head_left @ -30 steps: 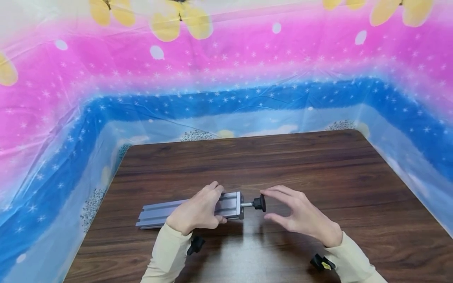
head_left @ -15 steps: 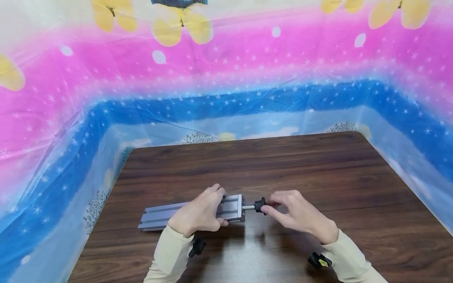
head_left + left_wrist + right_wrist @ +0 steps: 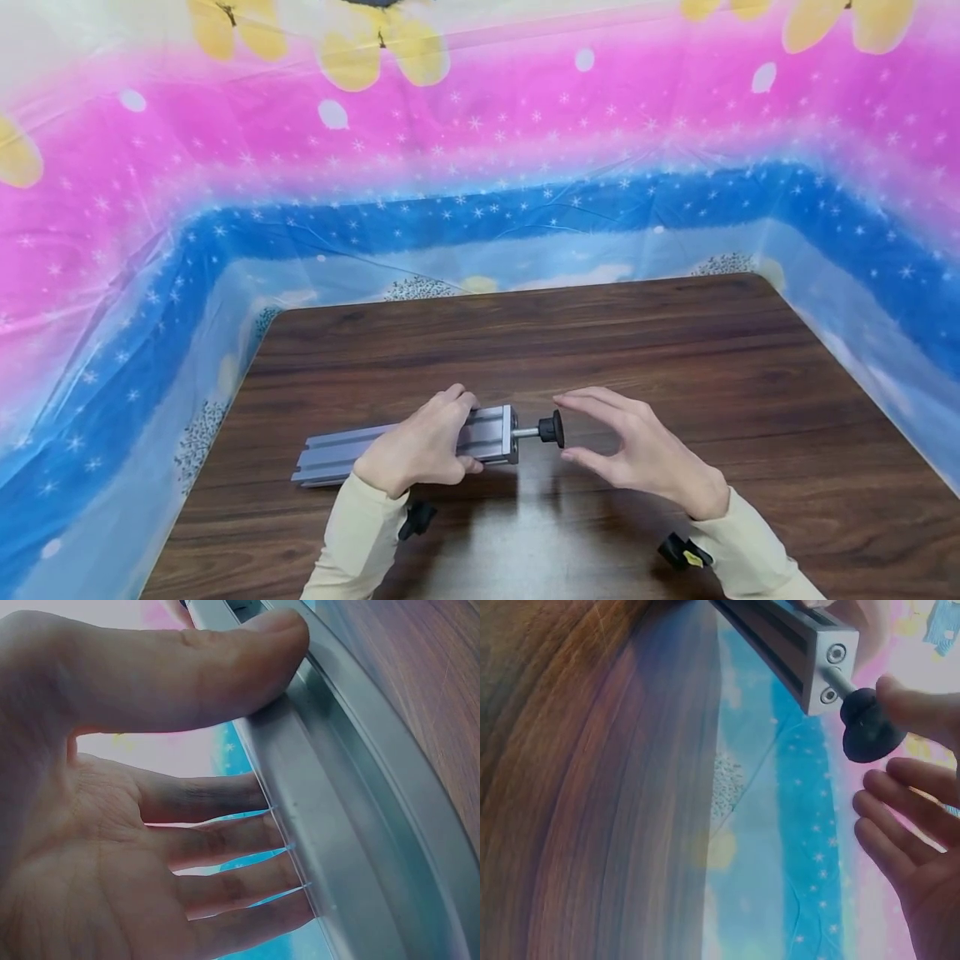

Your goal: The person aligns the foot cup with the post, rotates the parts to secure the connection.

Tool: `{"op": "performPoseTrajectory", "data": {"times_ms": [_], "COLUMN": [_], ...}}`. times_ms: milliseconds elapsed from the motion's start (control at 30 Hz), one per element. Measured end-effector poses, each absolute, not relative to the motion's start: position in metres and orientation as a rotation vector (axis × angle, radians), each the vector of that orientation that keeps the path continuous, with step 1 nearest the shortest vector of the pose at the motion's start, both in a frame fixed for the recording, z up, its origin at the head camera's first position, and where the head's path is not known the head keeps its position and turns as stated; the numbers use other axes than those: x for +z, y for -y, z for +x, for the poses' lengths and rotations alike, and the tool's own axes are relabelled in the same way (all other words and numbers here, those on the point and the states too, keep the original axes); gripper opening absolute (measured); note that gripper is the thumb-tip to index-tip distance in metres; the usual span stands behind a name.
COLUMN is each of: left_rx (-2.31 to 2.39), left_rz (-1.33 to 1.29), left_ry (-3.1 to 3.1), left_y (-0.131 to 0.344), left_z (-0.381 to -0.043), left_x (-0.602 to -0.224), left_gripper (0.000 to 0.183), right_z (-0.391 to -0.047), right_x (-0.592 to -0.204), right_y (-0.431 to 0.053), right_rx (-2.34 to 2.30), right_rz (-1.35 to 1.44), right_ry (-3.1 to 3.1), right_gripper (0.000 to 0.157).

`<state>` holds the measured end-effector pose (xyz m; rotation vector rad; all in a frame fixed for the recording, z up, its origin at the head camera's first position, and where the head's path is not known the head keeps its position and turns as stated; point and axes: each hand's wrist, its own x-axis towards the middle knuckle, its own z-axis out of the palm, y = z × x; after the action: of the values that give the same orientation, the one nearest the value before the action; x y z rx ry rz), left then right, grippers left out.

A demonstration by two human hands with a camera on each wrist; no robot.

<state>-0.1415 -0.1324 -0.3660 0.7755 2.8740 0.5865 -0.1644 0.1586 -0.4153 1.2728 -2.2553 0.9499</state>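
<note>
A grey aluminium profile [image 3: 491, 432] lies lengthwise across the table, gripped by my left hand [image 3: 420, 442] from above near its right end. In the left wrist view, the thumb [image 3: 225, 671] presses one side of the profile while the fingers lie against the other. From the end plate [image 3: 832, 671], which carries two socket-head screws, a metal rod sticks out with a black knob [image 3: 551, 429] on it. My right hand [image 3: 645, 454] stands just beyond this knob, thumb and fingers spread apart. Its thumb tip overlaps the knob's edge in the right wrist view.
The brown wood-grain table [image 3: 600, 333] has a cloth backdrop [image 3: 480, 158] in pink and blue around its far and side edges. Black wrist devices, one by the left sleeve [image 3: 416, 521] and one by the right sleeve, hang close over the tabletop.
Half a second ago my right thumb and fingers pinched the knob; now they have spread apart around it, much as a second ago. The left hand keeps its grip on the profile.
</note>
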Motion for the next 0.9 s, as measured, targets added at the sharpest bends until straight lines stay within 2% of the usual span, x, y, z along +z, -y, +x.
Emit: {"op": "performPoseTrajectory", "data": {"times_ms": [133,267,367,500,667,833,900], "left_rx": [0.59,0.593,0.585,0.559,0.542,0.554,0.562], "left_rz": [0.777,0.775,0.798,0.845,0.857,0.842,0.83], "left_ry": [-2.877,-2.877,-2.878,-2.884,-2.884,-2.88,-2.881], "left_y": [0.133,0.133,0.132,0.132,0.132,0.133,0.133], "left_z": [-0.141,-0.141,-0.142,-0.143,-0.143,-0.144,-0.144], "left_x": [-0.365,-0.365,-0.365,-0.366,-0.366,-0.367,-0.367], "left_gripper": [0.054,0.054,0.052,0.049,0.049,0.047,0.047], "right_z": [-0.165,-0.166,-0.166,-0.166,-0.166,-0.163,-0.162], "right_x": [-0.416,-0.416,-0.417,-0.419,-0.418,-0.418,-0.418], "right_y": [-0.157,-0.155,-0.154,-0.152,-0.148,-0.149,-0.151], "right_rx": [0.96,0.949,0.957,0.991,1.009,0.971,0.952], "right_rz": [1.317,1.291,1.253,1.195,1.139,1.062,1.084], "right_ry": [2.21,2.245,2.296,2.382,2.438,2.472,2.432], "right_gripper": [0.056,0.046,0.031,0.002,0.023,0.01,0.031]}}
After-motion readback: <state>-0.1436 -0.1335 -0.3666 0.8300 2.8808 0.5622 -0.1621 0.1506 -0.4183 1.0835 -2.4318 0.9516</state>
